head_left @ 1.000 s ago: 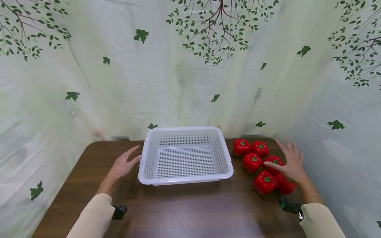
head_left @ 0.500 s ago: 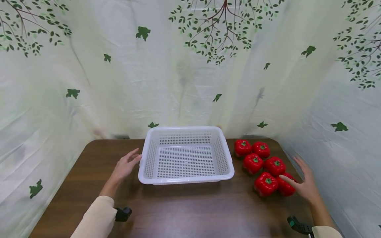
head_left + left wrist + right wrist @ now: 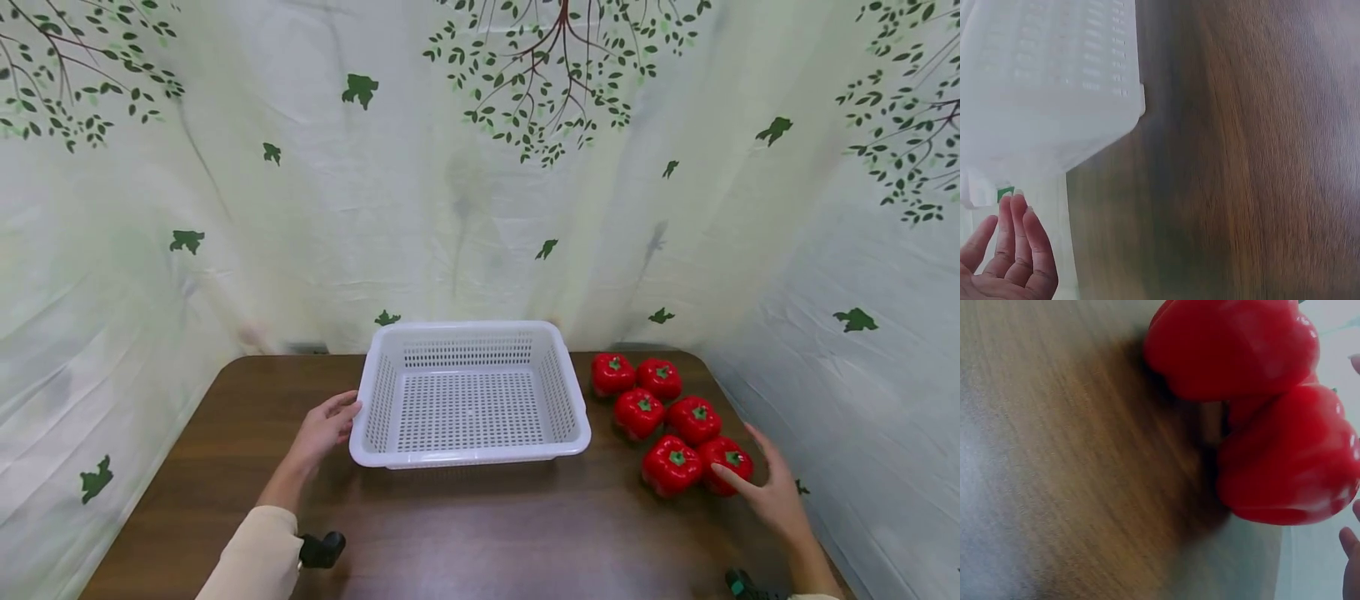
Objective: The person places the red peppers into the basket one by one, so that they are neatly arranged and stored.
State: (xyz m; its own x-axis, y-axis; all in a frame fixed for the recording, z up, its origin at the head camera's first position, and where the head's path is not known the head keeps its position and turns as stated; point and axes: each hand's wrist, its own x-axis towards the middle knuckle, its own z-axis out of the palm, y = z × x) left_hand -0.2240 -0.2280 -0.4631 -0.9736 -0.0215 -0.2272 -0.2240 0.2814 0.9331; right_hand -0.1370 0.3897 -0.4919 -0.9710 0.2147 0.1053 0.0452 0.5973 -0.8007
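Note:
A white perforated plastic basket (image 3: 468, 457) stands at the back middle of the table with nothing in it. My left hand (image 3: 321, 433) is at its left rim; in the left wrist view the fingers (image 3: 1020, 240) are nearly straight and hold nothing, and contact is unclear. Several red bell peppers with green stems lie in a cluster right of the basket. My right hand (image 3: 776, 492) is spread beside the nearest right bell pepper (image 3: 726, 467), thumb at its front and fingers on its right side. In the right wrist view only fingertips show beside that bell pepper (image 3: 1291, 465).
The brown wooden table (image 3: 480, 533) has rounded back corners. A leaf-patterned white curtain (image 3: 300, 208) hangs behind it and along both sides. Another bell pepper (image 3: 672, 467) lies against the left side of the one by my right hand.
My right hand has moved from over the middle of the peppers toward the front, to the nearest right pepper. My left hand has shifted slightly right and closer to the basket rim.

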